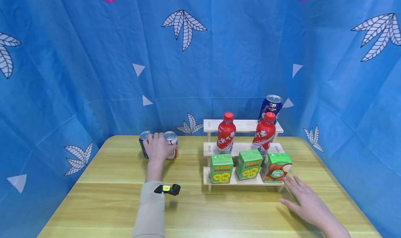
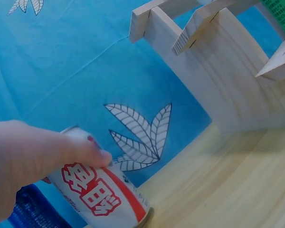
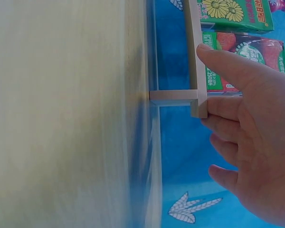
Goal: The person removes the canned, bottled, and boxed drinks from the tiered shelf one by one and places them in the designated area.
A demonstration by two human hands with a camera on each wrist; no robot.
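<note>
At the table's back left, my left hand point(image 1: 157, 148) grips a white can point(image 1: 171, 140) with red markings, its fingers between that can and a dark can point(image 1: 144, 137). In the left wrist view the thumb crosses the white can point(image 2: 97, 190), which looks tilted there; the other fingers are mostly hidden. My right hand point(image 1: 308, 203) is at the right end of the wooden shelf's lowest tier, beside a green-and-red drink carton point(image 1: 276, 167). Its fingers are spread and nearly straight in the right wrist view, close to the shelf edge point(image 3: 195, 71); whether they touch is unclear.
The three-tier wooden shelf point(image 1: 244, 126) holds a blue can point(image 1: 272, 104) on top, two red bottles point(image 1: 226, 133) on the middle tier, and two green cartons with yellow flowers point(image 1: 221, 170) below. A blue patterned cloth point(image 1: 219, 64) hangs behind the wooden table point(image 1: 200, 217).
</note>
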